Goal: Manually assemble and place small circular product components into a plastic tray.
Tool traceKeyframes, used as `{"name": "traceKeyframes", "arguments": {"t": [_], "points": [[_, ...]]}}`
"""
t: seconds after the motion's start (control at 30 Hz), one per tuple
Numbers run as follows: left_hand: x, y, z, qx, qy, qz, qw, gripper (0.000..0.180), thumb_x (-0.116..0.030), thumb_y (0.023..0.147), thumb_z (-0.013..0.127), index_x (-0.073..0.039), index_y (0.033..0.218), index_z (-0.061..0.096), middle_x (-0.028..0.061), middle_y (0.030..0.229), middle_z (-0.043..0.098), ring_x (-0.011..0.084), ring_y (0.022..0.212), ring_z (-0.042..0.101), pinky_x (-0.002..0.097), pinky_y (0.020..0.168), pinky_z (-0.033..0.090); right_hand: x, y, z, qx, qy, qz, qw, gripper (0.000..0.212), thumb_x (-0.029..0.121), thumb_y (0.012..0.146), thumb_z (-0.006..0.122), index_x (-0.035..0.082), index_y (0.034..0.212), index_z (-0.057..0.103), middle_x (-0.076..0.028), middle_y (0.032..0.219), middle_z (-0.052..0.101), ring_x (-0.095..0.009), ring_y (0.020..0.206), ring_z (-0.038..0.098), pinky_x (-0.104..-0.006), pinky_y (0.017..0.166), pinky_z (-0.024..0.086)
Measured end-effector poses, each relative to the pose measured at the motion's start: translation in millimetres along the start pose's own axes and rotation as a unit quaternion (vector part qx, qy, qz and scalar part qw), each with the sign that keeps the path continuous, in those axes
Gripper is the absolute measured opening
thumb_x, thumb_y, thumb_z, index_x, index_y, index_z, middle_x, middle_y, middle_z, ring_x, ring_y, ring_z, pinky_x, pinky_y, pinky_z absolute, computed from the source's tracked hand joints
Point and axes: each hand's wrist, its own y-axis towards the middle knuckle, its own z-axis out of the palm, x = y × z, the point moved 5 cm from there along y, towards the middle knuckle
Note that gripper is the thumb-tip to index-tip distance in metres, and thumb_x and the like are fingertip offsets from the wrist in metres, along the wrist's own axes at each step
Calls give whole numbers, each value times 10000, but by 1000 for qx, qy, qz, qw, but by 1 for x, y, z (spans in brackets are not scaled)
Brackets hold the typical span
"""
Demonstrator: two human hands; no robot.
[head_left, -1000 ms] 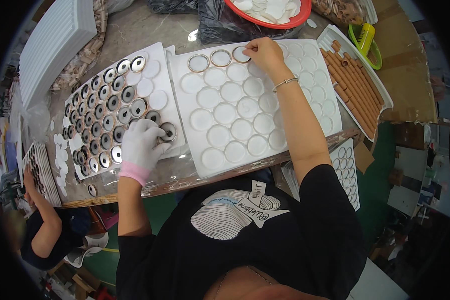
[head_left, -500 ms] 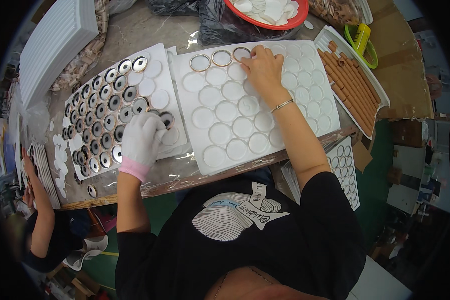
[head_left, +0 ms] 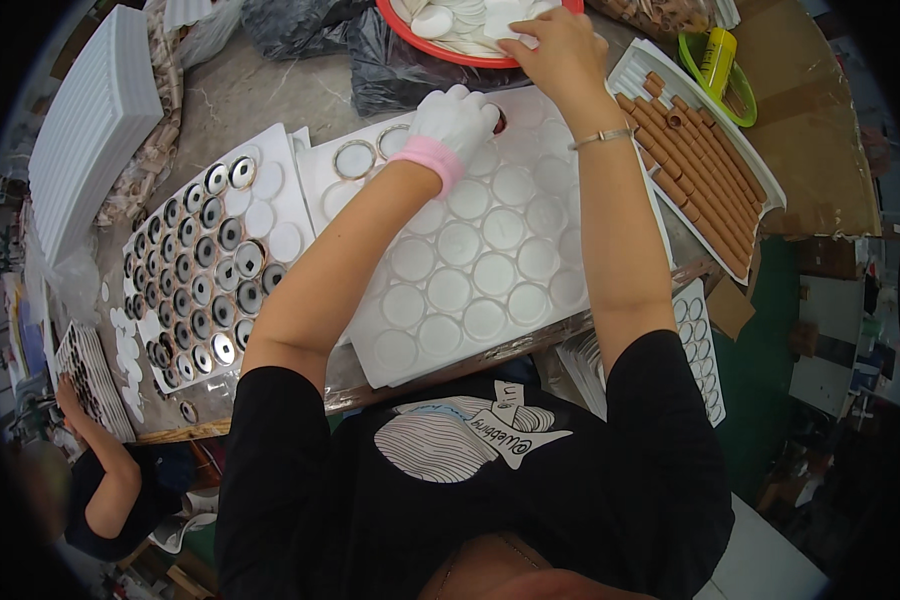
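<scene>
Thumb to finger, the right hand [head_left: 560, 55] is pinching a white disc [head_left: 506, 18] at one o'clock, best gripped edge-only, while the gloved left hand [head_left: 448, 125] is curling at twelve, hold unclear.

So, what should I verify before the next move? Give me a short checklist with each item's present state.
1. Right hand at the red bowl: ok.
2. Its grip on a white disc: cannot tell.
3. Left hand at the middle tray's far edge: ok.
4. Left hand's grip: cannot tell, mostly hidden.
5. Every ring on a tray: not ok, one small ring lies on the table.
</scene>
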Motion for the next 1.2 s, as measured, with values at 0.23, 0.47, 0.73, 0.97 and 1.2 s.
{"name": "traceKeyframes", "arguments": {"t": [0.23,0.47,0.73,0.97,1.2], "points": [[8,-12,-7,42,-86,-41,995,178,-192,847,628,-89,976,694,62,1052,671,276,1001,609,387,849,497,10,12,21,154,11,62,986,82,210,741,749,130,750,760,-94,901,640,-301,982,580,-493,804,434],[114,-141,-78,-68,-103,-257,958,391,-211,845,665,-59,1204,638,144,1149,647,317,1160,551,407,1004,425,-41,-27,-17,-147,199,119,962,137,244,755,779,117,797,750,-71,927,613,-240,823,607,-367,718,488],[174,-223,-72,18,20,-316,948,343,-236,829,674,-102,1144,659,116,1102,649,312,1039,589,415,891,476,-11,-93,36,157,193,253,935,161,244,713,805,107,777,750,-89,962,613,-267,865,628,-363,752,515],[180,-223,-74,22,-7,-335,942,170,-226,830,659,-87,927,673,115,976,647,336,960,584,444,814,471,18,-82,34,270,41,209,939,92,248,729,798,166,754,764,-38,1027,616,-231,976,598,-438,795,411],[152,-206,-93,-57,-18,-276,959,146,-220,828,657,-77,855,646,108,952,648,337,900,599,440,784,467,46,-106,17,184,-20,72,980,104,292,792,744,227,866,779,-15,1107,591,-208,1034,537,-439,787,354]]}}
